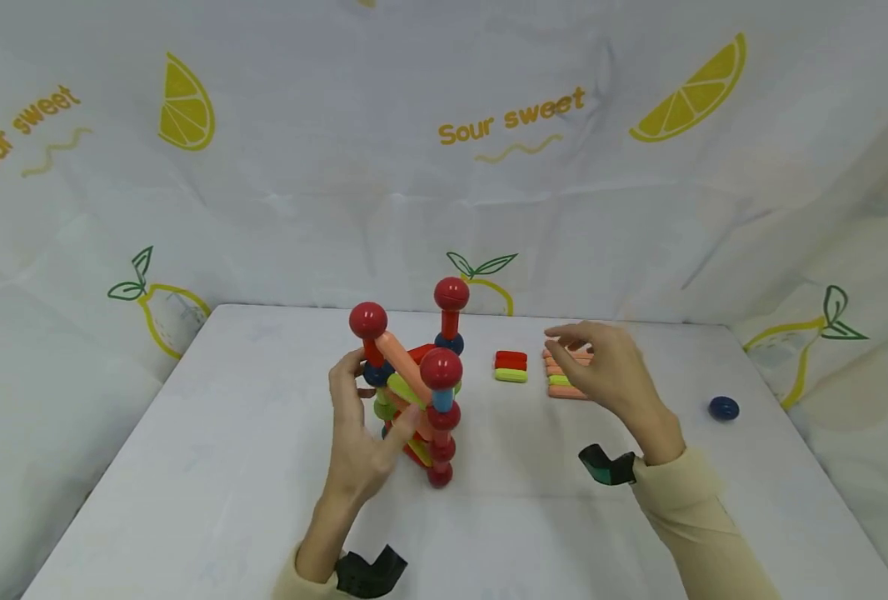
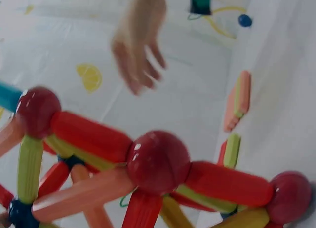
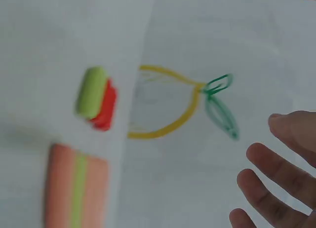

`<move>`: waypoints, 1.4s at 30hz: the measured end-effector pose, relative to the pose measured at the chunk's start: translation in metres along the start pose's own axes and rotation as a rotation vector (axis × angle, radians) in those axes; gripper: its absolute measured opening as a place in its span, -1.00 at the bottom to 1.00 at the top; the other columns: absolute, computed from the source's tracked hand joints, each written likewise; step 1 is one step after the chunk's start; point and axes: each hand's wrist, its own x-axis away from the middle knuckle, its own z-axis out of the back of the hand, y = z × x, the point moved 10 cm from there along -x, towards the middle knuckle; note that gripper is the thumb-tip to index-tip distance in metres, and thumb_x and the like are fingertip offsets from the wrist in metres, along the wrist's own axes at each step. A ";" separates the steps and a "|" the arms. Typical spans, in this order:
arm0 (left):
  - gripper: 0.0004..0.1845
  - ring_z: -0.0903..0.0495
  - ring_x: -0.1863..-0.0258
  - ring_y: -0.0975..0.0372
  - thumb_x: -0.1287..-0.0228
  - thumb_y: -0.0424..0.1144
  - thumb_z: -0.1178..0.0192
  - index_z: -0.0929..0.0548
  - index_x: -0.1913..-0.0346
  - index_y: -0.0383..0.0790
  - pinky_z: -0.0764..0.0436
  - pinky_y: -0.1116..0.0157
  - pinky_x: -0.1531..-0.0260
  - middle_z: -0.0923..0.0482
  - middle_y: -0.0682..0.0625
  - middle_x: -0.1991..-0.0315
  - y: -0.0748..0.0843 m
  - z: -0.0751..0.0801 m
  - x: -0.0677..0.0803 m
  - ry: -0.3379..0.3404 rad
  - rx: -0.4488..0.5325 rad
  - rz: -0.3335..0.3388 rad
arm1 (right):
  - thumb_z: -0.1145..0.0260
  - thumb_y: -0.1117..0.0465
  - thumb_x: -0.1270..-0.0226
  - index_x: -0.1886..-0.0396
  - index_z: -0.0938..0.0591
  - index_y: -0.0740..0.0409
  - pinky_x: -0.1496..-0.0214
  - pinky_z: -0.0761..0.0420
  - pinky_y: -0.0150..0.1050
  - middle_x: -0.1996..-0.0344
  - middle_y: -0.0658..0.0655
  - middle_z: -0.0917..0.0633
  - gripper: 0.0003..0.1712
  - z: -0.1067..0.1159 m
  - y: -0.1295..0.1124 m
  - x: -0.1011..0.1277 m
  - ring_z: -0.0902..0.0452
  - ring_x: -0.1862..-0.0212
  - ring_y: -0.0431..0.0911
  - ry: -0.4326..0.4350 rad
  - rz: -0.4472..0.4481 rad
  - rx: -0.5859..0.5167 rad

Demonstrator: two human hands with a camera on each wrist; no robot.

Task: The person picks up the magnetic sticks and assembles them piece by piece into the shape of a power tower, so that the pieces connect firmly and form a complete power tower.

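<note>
While the left hand (image 1: pixel 361 433) is steadying the tower (image 1: pixel 417 392) of rods and balls near the middle of the white table (image 1: pixel 212 467), its fingers are lying fairly straight against the frame, thumb on the far side and fingertips touching a rod, more resting than clamping. The right hand (image 1: pixel 609 367) is hovering over the row of peach rods (image 1: pixel 564 372) to the right, fingers spread and relaxed, holding nothing; whether the fingertips are touching the rods cannot be told from these views.

Judging by what is showing, the build is looking well along: the tower is already standing several levels high, with three red balls (image 1: pixel 441 367) capping upright posts and slanting peach and yellow-green rods bracing between them. Loose pieces are still lying unused: the peach row with one green rod in it, a small stack of red and green rods (image 1: pixel 511 367) between tower and row, and a dark blue ball (image 1: pixel 724 408) lying well apart toward the right edge. So some joining seems left to do.

From the left wrist view the red rods and balls (image 2: pixel 158 161) are filling the foreground, blurred. The table is covered in plain white, and a white cloth backdrop (image 1: pixel 444 167) printed with lemon slices, pears and the words "Sour sweet" is draping round on three sides.
</note>
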 end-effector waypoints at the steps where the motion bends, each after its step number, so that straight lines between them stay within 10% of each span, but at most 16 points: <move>1: 0.02 -0.19 -0.38 0.20 -0.10 0.10 -0.41 -0.13 -0.53 -0.19 -0.40 -0.05 -0.24 -0.20 -0.13 -0.42 -0.001 -0.005 0.002 -0.021 -0.006 0.020 | -0.41 0.32 -0.30 0.11 -0.80 0.24 0.20 -0.67 -0.02 0.30 0.20 -0.83 -0.80 -0.012 0.016 0.004 -0.71 0.24 0.09 -0.058 -0.041 0.036; 6: 0.26 -0.09 -0.47 0.22 0.06 0.04 -0.57 0.05 -0.61 0.03 -0.44 -0.19 -0.30 -0.08 -0.05 -0.48 0.001 -0.018 0.008 0.002 -0.039 0.050 | -0.44 0.27 -0.29 0.10 -0.81 0.24 0.25 -0.65 -0.06 0.13 0.26 -0.82 -0.77 -0.065 0.074 0.027 -0.67 0.18 0.10 -0.328 -0.214 0.120; 12: 0.18 -0.26 -0.39 0.18 0.10 -0.10 -0.57 -0.10 -0.59 -0.11 -0.53 -0.16 -0.16 -0.27 -0.12 -0.41 0.011 -0.015 0.007 0.043 -0.059 -0.058 | -0.41 0.40 -0.22 0.11 -0.81 0.26 0.34 -0.56 -0.21 0.19 0.23 -0.79 -0.76 -0.082 0.092 0.038 -0.57 0.24 -0.01 -0.358 -0.212 0.159; 21: -0.06 -0.28 -0.56 0.09 -0.08 -0.26 -0.36 -0.24 -0.58 -0.14 -0.36 -0.36 -0.32 -0.23 -0.11 -0.59 0.010 -0.026 0.005 -0.340 0.071 -0.124 | -0.50 0.26 -0.26 0.20 -0.81 0.32 0.45 -0.33 -0.38 0.58 0.07 -0.60 -0.80 -0.085 0.089 0.041 -0.39 0.46 -0.15 -0.365 -0.147 0.155; 23: -0.27 -0.40 -0.48 0.14 -0.13 -0.32 -0.29 -0.44 -0.44 -0.19 -0.36 -0.36 -0.34 -0.48 -0.14 -0.43 0.010 -0.030 0.007 -0.405 0.108 -0.147 | -0.47 0.25 -0.29 0.15 -0.79 0.34 0.44 -0.42 -0.33 0.54 0.11 -0.65 -0.77 -0.079 0.084 0.039 -0.45 0.46 -0.12 -0.348 -0.155 0.115; 28: -0.74 -0.59 -0.06 0.26 -0.24 -0.39 -0.13 -0.62 0.02 -0.20 -0.54 -0.12 -0.27 -0.62 -0.05 0.32 0.011 -0.039 0.012 -0.498 0.157 -0.171 | -0.47 0.28 -0.29 0.00 -0.75 0.32 0.18 -0.69 -0.21 0.23 0.25 -0.79 -0.69 -0.020 0.030 0.015 -0.66 0.28 0.01 -0.085 -0.050 -0.016; 34: -0.72 -0.59 -0.02 0.27 -0.27 -0.38 -0.08 -0.63 -0.01 -0.21 -0.56 -0.07 -0.25 -0.62 -0.03 0.38 0.010 -0.041 0.014 -0.525 0.161 -0.122 | -0.43 0.52 -0.20 -0.02 -0.69 0.40 -0.04 -0.62 -0.49 0.36 0.17 -0.76 -0.64 0.084 -0.073 0.003 -0.70 0.29 -0.16 0.314 0.164 -0.502; 38: -0.69 -0.59 0.00 0.26 -0.28 -0.38 -0.06 -0.63 -0.05 -0.21 -0.57 -0.08 -0.23 -0.62 -0.03 0.37 0.011 -0.041 0.014 -0.529 0.143 -0.119 | -0.38 0.63 -0.13 0.07 -0.65 0.57 -0.02 -0.69 -0.29 0.40 0.22 -0.75 -0.68 0.107 -0.137 0.004 -0.71 0.32 -0.06 0.298 0.390 -0.825; 42: -0.65 -0.63 -0.04 0.25 -0.28 -0.39 -0.06 -0.64 -0.09 -0.20 -0.59 -0.07 -0.23 -0.65 -0.01 0.31 0.010 -0.040 0.014 -0.527 0.113 -0.131 | -0.50 0.54 -0.08 0.10 -0.74 0.33 -0.04 -0.70 -0.32 0.28 0.16 -0.81 -0.66 0.087 -0.168 0.004 -0.73 0.22 -0.12 0.152 0.411 -0.687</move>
